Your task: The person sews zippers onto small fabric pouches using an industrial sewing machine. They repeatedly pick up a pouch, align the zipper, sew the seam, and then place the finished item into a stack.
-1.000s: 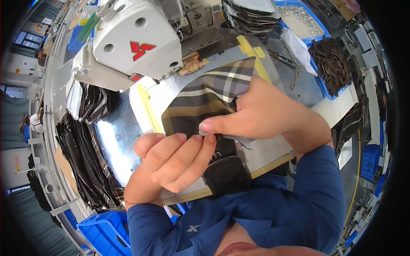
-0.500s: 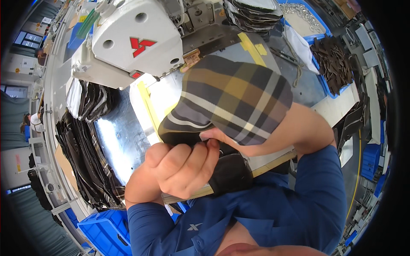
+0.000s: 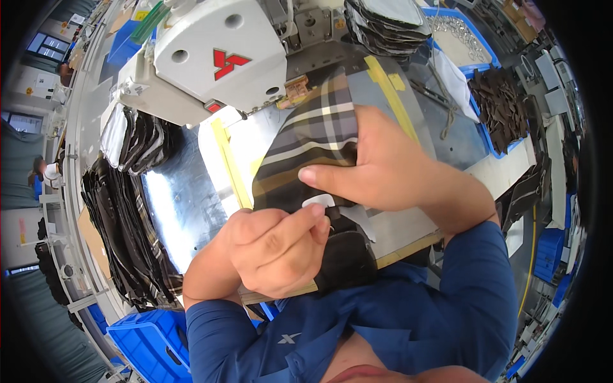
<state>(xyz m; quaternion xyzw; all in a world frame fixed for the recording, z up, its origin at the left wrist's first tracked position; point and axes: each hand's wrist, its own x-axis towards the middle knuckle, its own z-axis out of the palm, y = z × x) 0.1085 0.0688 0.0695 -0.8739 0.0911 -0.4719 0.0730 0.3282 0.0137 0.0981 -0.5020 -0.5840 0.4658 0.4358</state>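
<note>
A dark plaid fabric piece (image 3: 306, 143) with white and brown stripes lies folded in front of the sewing machine head (image 3: 220, 60). My right hand (image 3: 389, 163) grips its right side, thumb on top and fingers hidden behind it. At the fabric's near edge, my left hand (image 3: 274, 249) is closed, thumb and forefinger pinched at a small white piece (image 3: 317, 201); whether that is paper or a label I cannot tell. Just below, a black zippered fabric part (image 3: 348, 252) hangs over the table's front edge, apparently joined to the plaid piece.
Stacked dark fabric panels (image 3: 121, 236) and a smaller bundle (image 3: 137, 140) lie at left. More panels (image 3: 389, 25) are piled at the back. Blue trays hold metal rings (image 3: 456, 35) and brown strips (image 3: 498, 105) at right. A blue crate (image 3: 150, 345) stands below left.
The plaid piece has been folded over and lowered toward the table. My right hand has come round onto its top side. The small white piece now shows at my left fingertips.
</note>
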